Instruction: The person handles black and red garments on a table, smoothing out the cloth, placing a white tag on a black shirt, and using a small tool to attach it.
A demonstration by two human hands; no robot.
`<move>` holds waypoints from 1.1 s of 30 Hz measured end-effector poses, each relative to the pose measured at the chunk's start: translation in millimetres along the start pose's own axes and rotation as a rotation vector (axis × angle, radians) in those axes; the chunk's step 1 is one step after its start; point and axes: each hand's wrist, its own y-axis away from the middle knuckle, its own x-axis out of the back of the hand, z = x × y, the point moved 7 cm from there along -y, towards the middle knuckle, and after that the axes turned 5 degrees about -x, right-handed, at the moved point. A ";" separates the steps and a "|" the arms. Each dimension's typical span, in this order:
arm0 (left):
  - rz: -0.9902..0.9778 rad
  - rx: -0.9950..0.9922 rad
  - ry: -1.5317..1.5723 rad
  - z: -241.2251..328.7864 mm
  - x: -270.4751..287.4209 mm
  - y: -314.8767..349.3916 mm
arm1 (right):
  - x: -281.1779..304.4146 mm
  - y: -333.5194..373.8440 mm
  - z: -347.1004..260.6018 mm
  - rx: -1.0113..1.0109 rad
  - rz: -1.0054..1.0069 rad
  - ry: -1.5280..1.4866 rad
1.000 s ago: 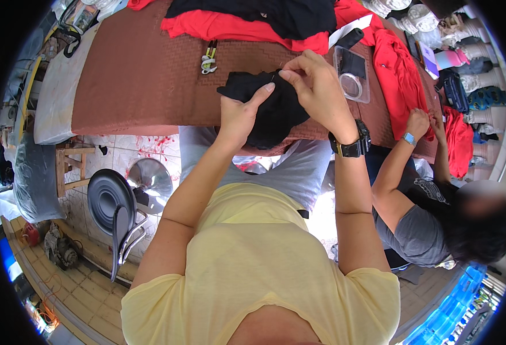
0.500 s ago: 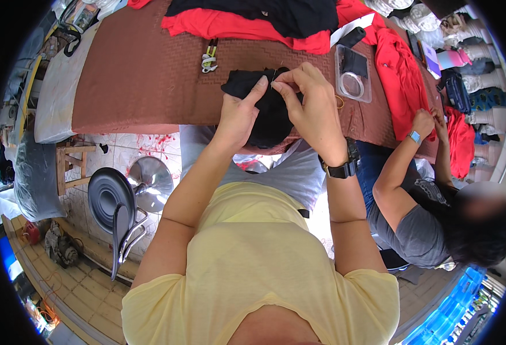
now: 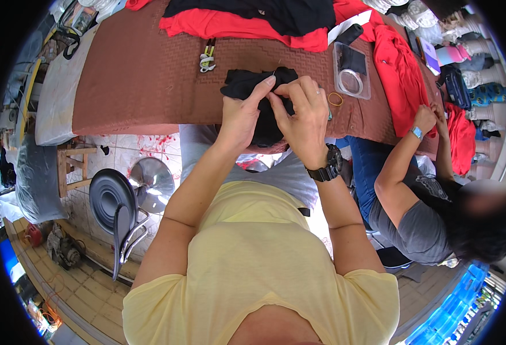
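Observation:
A bunched piece of black cloth (image 3: pixel 264 129) lies over the table's near edge and hangs toward my lap. My left hand (image 3: pixel 242 115) is closed on its upper part, the thumb pressed on top close to a fold. Against that thumb, my right hand (image 3: pixel 303 112) pinches at the cloth with thumb and forefinger; what sits between those fingertips is too small to make out. A thin, pale, needle-like line shows just above the left thumb tip. A black watch (image 3: pixel 334 161) is on my right wrist.
Yellow-and-black thread snips (image 3: pixel 207 56) lie beyond my left hand. To the right are a yellow ring (image 3: pixel 335 99) and a clear plastic box (image 3: pixel 351 86). Red and black garments (image 3: pixel 235 26) are along the far side. A co-worker's hands (image 3: pixel 428 119) hold red cloth (image 3: pixel 401 75).
My right hand has come down slightly toward me and turned, its fingertips now against the cloth by my left thumb. The cloth's upper edge is folded differently. The yellow ring shows more fully.

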 end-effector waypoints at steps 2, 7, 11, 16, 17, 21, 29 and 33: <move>0.017 0.004 0.002 0.1 1.0 1.3 | 0.4 -1.0 1.2 0.003 0.007 0.004; 0.055 0.077 0.039 -4.0 7.6 1.3 | 1.0 -5.5 3.4 0.010 0.005 0.010; 0.053 0.080 0.063 -5.8 11.3 1.6 | -8.9 -15.2 20.7 -0.264 -0.180 -0.393; -0.028 0.020 -0.074 -9.4 16.0 -1.8 | -32.7 -34.0 51.3 -0.289 -0.372 -0.591; -0.041 -0.016 -0.111 -9.8 17.9 -2.7 | -34.6 -34.6 52.6 -0.295 -0.405 -0.563; 0.004 -0.039 -0.174 -8.6 21.7 -3.7 | -39.4 -46.7 51.8 -0.247 -0.349 -0.563; 0.021 -0.146 -0.372 -11.7 45.8 -0.8 | 14.2 -137.0 33.8 -0.298 -0.147 -1.114; 0.107 0.072 -0.209 -30.6 65.5 -3.2 | 42.2 -180.1 21.0 -0.153 -0.154 -0.947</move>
